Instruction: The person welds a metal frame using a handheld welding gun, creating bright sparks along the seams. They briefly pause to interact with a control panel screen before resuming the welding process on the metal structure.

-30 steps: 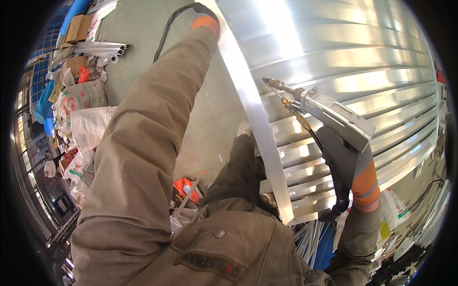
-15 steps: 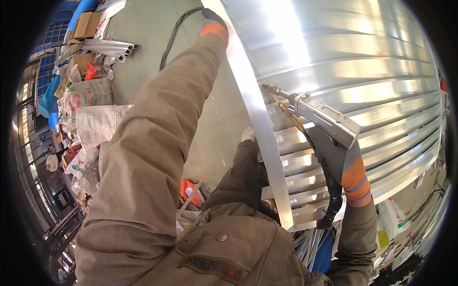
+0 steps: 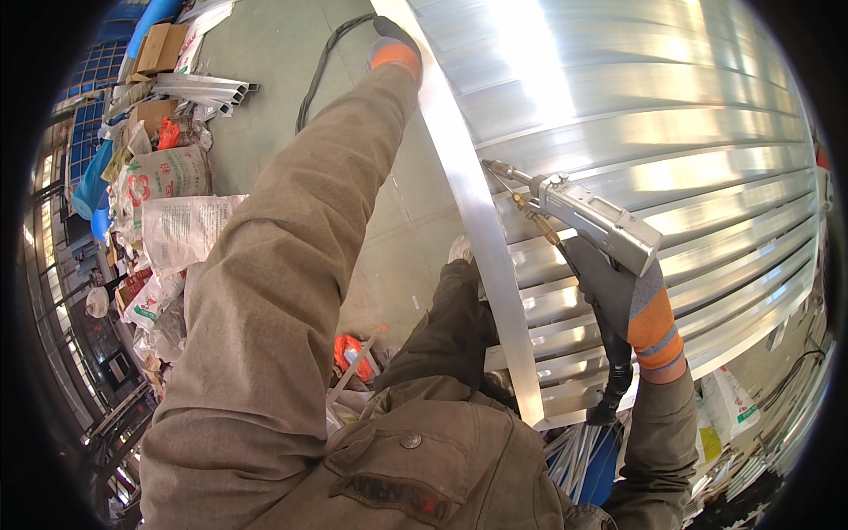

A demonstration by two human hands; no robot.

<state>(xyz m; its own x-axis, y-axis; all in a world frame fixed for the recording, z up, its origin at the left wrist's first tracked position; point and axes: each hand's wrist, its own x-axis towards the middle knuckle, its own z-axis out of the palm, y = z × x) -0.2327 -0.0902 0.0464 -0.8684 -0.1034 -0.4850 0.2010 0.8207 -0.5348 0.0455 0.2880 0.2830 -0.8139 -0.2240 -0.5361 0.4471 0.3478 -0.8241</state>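
My right hand [image 3: 609, 283], in a grey and orange work glove, is closed round a silver handheld welding gun [image 3: 596, 216]. A thin brass wire-feed tube [image 3: 539, 221] runs beside its nozzle. The nozzle tip is at the inner edge of the long side rail of a shiny metal slatted panel [image 3: 481, 212], near where a slat meets it. Further up the same rail, my left hand [image 3: 397, 49], gloved alike, grips the rail's outer edge; its fingertips are partly hidden. A black cable [image 3: 322, 75] passes close by that hand.
Bags, cardboard and plastic [image 3: 177, 199] are heaped at the left, with square metal tubes [image 3: 208, 91] above. An orange bag [image 3: 352, 356] lies by my legs. Thin white rods [image 3: 579, 459] stand below the panel. A white sack [image 3: 726, 402] sits at the lower right.
The welding gun and my right hand have shifted slightly left and toward me, the nozzle tip moving closer to the rail. My left hand has stayed in place.
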